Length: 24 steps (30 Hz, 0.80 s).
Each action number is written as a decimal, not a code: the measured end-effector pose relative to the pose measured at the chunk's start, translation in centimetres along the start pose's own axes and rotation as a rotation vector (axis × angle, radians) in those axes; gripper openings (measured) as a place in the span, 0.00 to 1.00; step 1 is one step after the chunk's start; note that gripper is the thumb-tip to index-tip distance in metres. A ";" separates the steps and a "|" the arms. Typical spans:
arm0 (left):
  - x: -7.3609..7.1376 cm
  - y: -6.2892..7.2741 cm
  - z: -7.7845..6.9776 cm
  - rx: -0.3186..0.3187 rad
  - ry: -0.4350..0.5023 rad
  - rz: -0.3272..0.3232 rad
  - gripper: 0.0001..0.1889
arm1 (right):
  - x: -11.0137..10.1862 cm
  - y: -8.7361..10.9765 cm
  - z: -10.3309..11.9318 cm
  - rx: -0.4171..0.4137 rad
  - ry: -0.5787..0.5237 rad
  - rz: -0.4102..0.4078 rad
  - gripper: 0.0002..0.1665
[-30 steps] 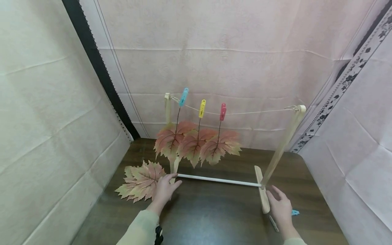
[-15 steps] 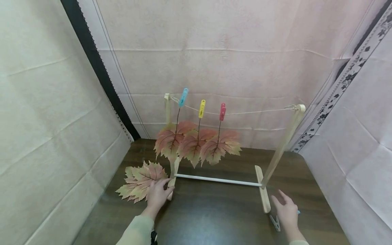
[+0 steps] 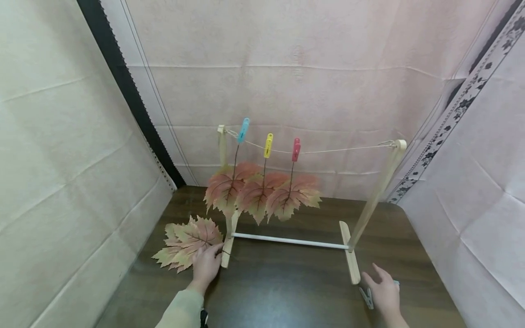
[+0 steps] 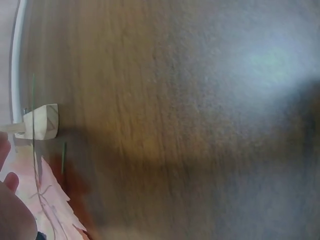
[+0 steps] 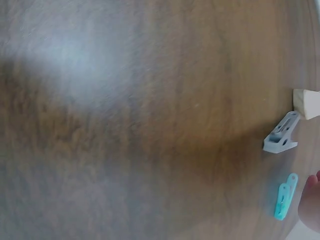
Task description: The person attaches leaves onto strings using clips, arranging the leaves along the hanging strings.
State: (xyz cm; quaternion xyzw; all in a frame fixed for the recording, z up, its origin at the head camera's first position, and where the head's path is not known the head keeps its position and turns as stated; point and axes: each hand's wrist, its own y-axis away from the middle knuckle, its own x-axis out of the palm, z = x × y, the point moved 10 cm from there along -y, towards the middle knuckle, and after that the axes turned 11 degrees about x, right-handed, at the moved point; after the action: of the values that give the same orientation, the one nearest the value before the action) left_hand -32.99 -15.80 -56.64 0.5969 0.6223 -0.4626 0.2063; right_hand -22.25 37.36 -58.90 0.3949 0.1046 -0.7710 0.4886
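My left hand (image 3: 206,266) lies over the near right edge of several stacked pink-and-cream artificial maple leaves (image 3: 180,243) on the table, fingertips close to a stem. In the left wrist view, a leaf (image 4: 50,205) shows beside the hand, its thin stem pointing up. My right hand (image 3: 385,294) hovers with thumb and forefinger spread, holding nothing. Near it on the table lie a grey clothespin (image 5: 281,134) and a blue clothespin (image 5: 285,200); in the head view the hand mostly hides the blue one.
A wooden rack with a white crossbar (image 3: 287,240) stands mid-table, its right post (image 3: 377,196) leaning outward. From its string (image 3: 340,150) hang three leaves by a blue clip (image 3: 244,130), a yellow clip (image 3: 268,146) and a red clip (image 3: 296,149). Cloth walls (image 3: 287,91) surround the table.
My left hand has left the rack's left foot and moved left and toward me to the leaf stack. My right hand has drawn away from the right foot toward the clothespins.
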 end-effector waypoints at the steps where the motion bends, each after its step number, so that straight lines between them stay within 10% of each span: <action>1: 0.0 0.1 0.1 -0.001 -0.001 0.002 0.16 | 0.2 0.0 -0.2 0.005 0.008 0.008 0.41; 24: 1.4 0.2 1.2 -0.013 -0.046 0.098 0.16 | 1.2 0.6 -2.9 0.025 0.079 0.045 0.40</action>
State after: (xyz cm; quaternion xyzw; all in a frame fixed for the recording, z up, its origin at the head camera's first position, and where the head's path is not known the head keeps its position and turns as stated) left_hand -33.46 -15.98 -58.43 0.6144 0.5905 -0.4615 0.2468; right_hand -20.53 37.84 -61.52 0.4331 0.1053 -0.7450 0.4963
